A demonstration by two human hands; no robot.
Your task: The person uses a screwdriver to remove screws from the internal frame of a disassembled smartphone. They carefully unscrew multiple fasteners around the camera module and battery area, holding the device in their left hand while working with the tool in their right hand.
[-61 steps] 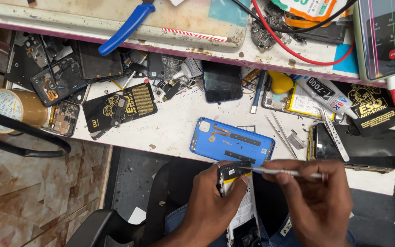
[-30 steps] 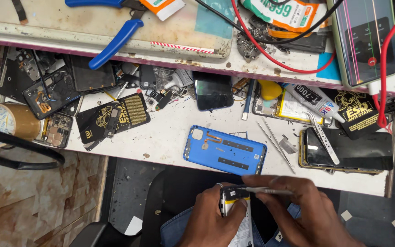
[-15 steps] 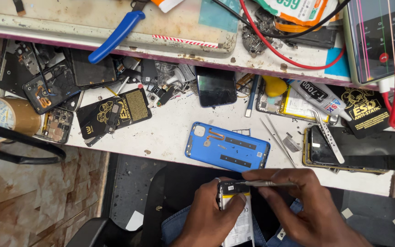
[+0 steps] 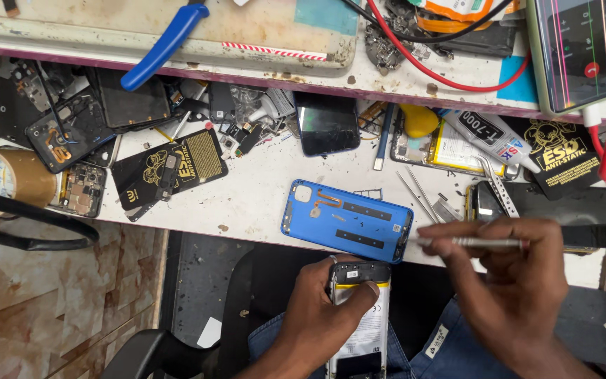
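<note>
Two hands share the work here: the left hand [image 4: 317, 316] wraps the opened smartphone with its white battery exposed [image 4: 361, 316], thumb pressed across the top of the battery just under the dark camera end, while the right hand [image 4: 510, 281] pinches a slim silver metal tweezers [image 4: 471, 243] between thumb and fingers, tip pointing toward the left and hovering well clear of the phone, above and to the right of the left grip.

To do this step well, I judge the left grip should keep the phone flat and steady over the lap, thumb off any connector, and the tweezers should come down at a shallow angle so the tip does not slip into the battery skin.

The phone sits below the bench [image 4: 261, 196] edge, upright along the person's lap, back removed; its battery is pale with printed markings, the frame black.

Just above the left grip, on the bench, lies the blue plastic phone back cover [image 4: 348, 221], inner face up with black adhesive strips. Beyond the right grip lie a grey glue tube [image 4: 492, 137] and spare tweezers [image 4: 415, 193].
</note>
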